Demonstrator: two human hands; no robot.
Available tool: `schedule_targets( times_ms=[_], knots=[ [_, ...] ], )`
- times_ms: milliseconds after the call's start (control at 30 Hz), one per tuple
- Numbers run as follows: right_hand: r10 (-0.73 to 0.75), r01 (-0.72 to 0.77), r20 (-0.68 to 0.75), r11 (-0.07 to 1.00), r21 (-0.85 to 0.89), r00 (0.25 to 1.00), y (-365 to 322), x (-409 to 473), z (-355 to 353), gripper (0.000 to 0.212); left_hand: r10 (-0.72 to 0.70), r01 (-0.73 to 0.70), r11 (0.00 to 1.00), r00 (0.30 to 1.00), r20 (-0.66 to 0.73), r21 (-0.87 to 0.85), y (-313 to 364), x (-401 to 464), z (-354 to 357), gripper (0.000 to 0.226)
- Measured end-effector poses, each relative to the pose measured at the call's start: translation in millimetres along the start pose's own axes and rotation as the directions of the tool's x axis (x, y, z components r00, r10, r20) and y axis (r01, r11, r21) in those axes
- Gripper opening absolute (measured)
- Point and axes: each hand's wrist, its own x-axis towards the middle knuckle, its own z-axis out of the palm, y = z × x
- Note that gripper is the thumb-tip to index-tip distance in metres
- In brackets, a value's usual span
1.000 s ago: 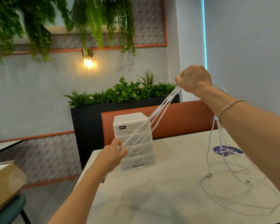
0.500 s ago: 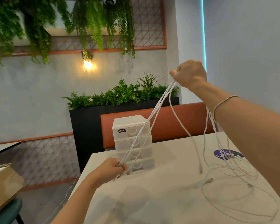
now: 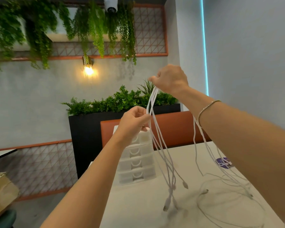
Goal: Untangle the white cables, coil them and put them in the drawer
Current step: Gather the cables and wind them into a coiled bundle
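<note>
My right hand (image 3: pixel 170 78) is raised high and shut on a bunch of white cables (image 3: pixel 160 145), which hang down from it with their plug ends dangling just above the table. My left hand (image 3: pixel 133 121) is lower and to the left, pinching the same strands a short way below my right fist. More cable drapes behind my right forearm and lies in loose loops (image 3: pixel 227 199) on the table at the right. A small white drawer unit (image 3: pixel 138 163) with several stacked drawers stands on the table behind my left hand; its drawers look closed.
The pale table (image 3: pixel 138 208) has a purple round sticker (image 3: pixel 224 162) at the right. Behind it are an orange bench back (image 3: pixel 174 127) and a black planter with greenery (image 3: pixel 85 139). A cardboard box (image 3: pixel 0 193) sits at far left on a teal seat.
My left hand has risen from low beside the drawer unit to just under my right hand. The cables, earlier stretched taut between the hands, now hang loose with their ends dangling.
</note>
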Motion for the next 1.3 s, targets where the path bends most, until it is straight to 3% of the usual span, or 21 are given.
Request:
schedule_targets(
  times_ms=[133, 300, 467, 600, 733, 767, 833, 933, 1000, 1067, 1167, 1300],
  knots=[
    [0.018, -0.018, 0.002, 1.000, 0.004, 1.000, 9, -4, 0, 0.050, -0.086, 0.063, 0.984, 0.987, 0.134, 0.168, -15, -11, -5, 0.017],
    [0.045, -0.043, -0.023, 0.996, 0.080, 0.999, 27, -6, -7, 0.051, -0.212, 0.163, 0.963, 0.950, 0.227, 0.215, -59, -39, -27, 0.011],
    [0.106, -0.097, -0.066, 0.987, 0.125, 0.992, 43, -13, -7, 0.055, -0.353, 0.246, 0.869, 0.917, 0.188, 0.430, -119, -73, -49, 0.021],
    [0.091, -0.089, -0.012, 0.989, 0.116, 0.996, 43, -23, -1, 0.057, -0.445, 0.346, 0.817, 0.887, 0.122, 0.462, -153, -85, -75, 0.029],
    [0.068, -0.069, 0.010, 0.992, 0.104, 0.998, 33, -30, 10, 0.058, -0.521, 0.230, 0.675, 0.822, 0.232, 0.701, -159, -82, -75, 0.018],
    [0.054, -0.055, 0.019, 0.995, 0.086, 0.998, 30, -31, 12, 0.059, -0.529, 0.188, 0.642, 0.810, 0.253, 0.743, -154, -78, -75, 0.026],
    [0.009, -0.010, 0.029, 0.998, 0.056, 1.000, 24, -31, 14, 0.060, -0.455, 0.182, 0.727, 0.850, 0.265, 0.662, -129, -62, -72, 0.045],
    [-0.063, 0.062, 0.041, 0.998, 0.024, 0.997, 8, -31, 19, 0.060, -0.229, 0.206, 0.969, 0.956, 0.185, 0.136, -59, -34, -47, 0.030],
    [-0.131, 0.131, 0.061, 0.991, 0.007, 0.990, -5, -34, 25, 0.061, -0.146, 0.164, 0.978, 0.980, 0.138, -0.129, -18, -15, -24, 0.032],
    [-0.182, 0.182, 0.070, 0.983, 0.008, 0.981, -15, -36, 31, 0.060, -0.106, 0.142, 0.956, 0.983, 0.150, -0.258, 4, -3, -5, 0.042],
    [-0.170, 0.169, 0.042, 0.985, 0.021, 0.985, -15, -33, 28, 0.060, -0.081, 0.131, 0.935, 0.983, 0.162, -0.328, 3, -3, 9, 0.044],
    [-0.135, 0.136, 0.030, 0.991, -0.012, 0.990, 6, -28, 17, 0.059, -0.128, 0.186, 0.962, 0.954, 0.269, -0.201, -33, -19, 5, 0.045]
  ],
)
